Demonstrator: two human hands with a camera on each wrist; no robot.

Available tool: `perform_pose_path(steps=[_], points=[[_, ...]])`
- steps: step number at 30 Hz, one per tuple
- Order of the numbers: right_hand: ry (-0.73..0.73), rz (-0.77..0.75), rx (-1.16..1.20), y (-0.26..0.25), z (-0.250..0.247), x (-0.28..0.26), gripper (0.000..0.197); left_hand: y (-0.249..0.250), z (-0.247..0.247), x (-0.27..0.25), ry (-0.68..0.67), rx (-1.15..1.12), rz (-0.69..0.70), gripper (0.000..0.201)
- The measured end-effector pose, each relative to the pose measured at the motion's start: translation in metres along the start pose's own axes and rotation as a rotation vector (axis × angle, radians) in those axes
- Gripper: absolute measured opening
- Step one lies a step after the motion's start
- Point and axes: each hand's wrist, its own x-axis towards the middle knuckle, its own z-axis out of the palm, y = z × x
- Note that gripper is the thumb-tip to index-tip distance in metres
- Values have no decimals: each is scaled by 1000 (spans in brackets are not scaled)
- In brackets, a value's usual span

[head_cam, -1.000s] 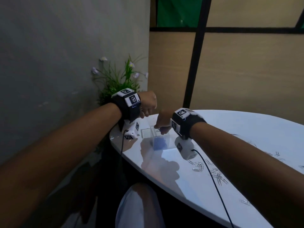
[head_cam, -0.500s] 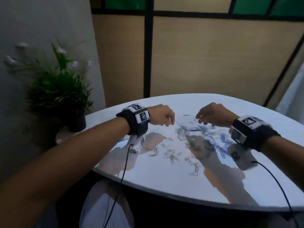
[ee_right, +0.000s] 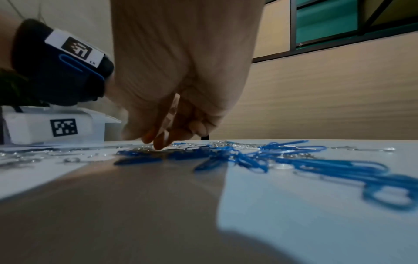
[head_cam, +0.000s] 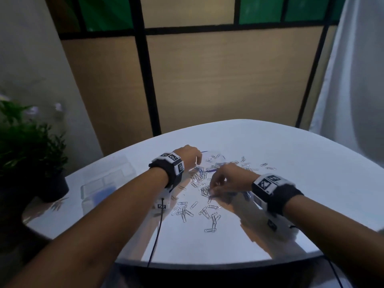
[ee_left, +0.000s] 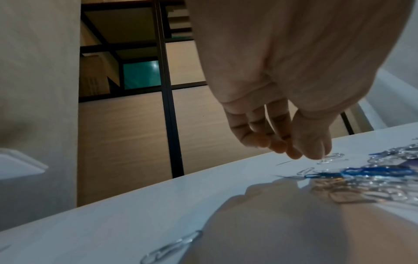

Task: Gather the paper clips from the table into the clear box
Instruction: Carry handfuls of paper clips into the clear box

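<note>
Several silver and blue paper clips [head_cam: 204, 191] lie scattered in the middle of the white table [head_cam: 291, 154]. The clear box [head_cam: 104, 183] stands at the table's left, with blue clips in it. My left hand [head_cam: 197, 162] is at the far side of the pile. In the left wrist view its curled fingers [ee_left: 294, 153] and thumb meet at the end of a silver clip [ee_left: 331, 158] lying on the table. My right hand [head_cam: 212, 189] reaches down into the pile. In the right wrist view it [ee_right: 158, 142] pinches silver clips, beside blue clips [ee_right: 294, 157].
A potted plant [head_cam: 31, 150] stands at the left table edge behind the box. A white curtain [head_cam: 353, 80] hangs at the right. Wrist-camera cables [head_cam: 155, 235] trail over the near table edge. The left wrist camera block [ee_right: 56, 128] sits low next to the pile.
One second ago both hands were at the clear box. They swung right to the clip pile and have now lowered, fingertips down onto the clips.
</note>
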Motion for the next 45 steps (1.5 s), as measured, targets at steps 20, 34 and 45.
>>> perform_pose_path(steps=[20,34,45], points=[[161,77,74,11,5,4,11,-6,15,9,0,-149,59,24],[168,110,48,12,1,1,13,-7,14,10,-101,-66,57,19],[-7,102,-23,8,5,-1,9,-17,0,12,0,-208,73,17]])
